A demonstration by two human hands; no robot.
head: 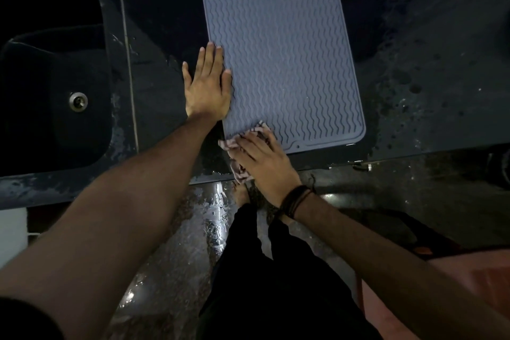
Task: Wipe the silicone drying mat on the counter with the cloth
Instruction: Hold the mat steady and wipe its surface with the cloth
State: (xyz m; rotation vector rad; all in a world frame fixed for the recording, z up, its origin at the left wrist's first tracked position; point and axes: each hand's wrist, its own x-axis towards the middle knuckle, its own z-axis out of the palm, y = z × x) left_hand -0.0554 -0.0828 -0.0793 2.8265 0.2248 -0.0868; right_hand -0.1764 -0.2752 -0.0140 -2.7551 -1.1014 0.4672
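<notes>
Right hand (260,159) presses cloth (240,159) on grey wavy-ribbed mat (284,58)

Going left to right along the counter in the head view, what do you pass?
Sink → its drain → left hand, flat on the mat's left edge → grey drying mat → wet bare counter.

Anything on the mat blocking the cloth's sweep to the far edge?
Nothing visible. The right hand presses the cloth on the mat's near left corner, and the ribbed surface beyond is bare up to the far edge. The left hand lies flat on the left rim only, outside most of the sweep.
</notes>
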